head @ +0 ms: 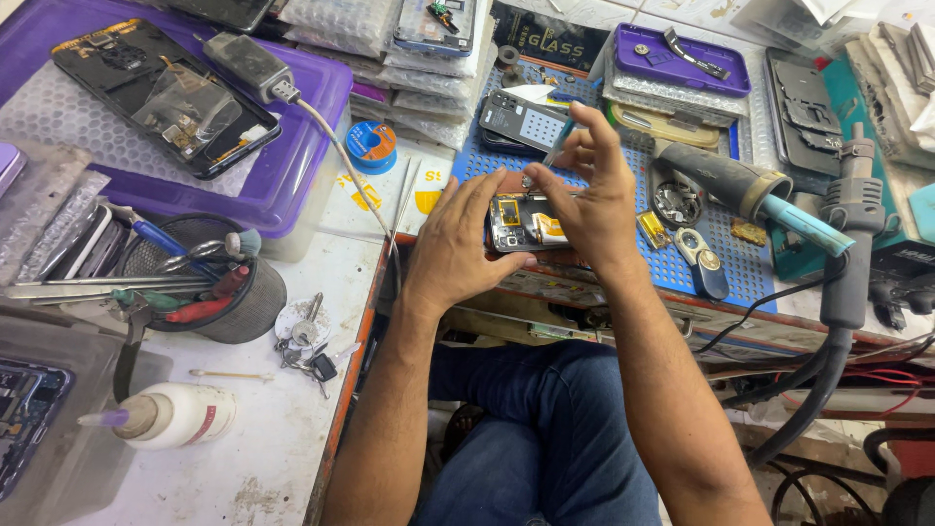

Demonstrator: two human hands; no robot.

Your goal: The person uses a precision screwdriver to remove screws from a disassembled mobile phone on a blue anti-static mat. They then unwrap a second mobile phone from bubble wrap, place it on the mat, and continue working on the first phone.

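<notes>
An opened phone (pixel 526 224) with its insides bare lies on the blue perforated mat (pixel 726 244) at the bench edge. My left hand (pixel 458 244) grips the phone's left side and steadies it. Above the phone's top end, my right hand (pixel 589 190) pinches a thin metal tool (pixel 557 148), whose tip I cannot make out. Both forearms reach up from my lap, over blue jeans.
A hot-air gun (pixel 849 224) and a soldering handle (pixel 740 185) lie right of the phone. A mesh cup of tools (pixel 209 287), keys (pixel 302 341) and a white glue bottle (pixel 170 414) stand at the left. Purple trays (pixel 292 166) hold phone parts behind.
</notes>
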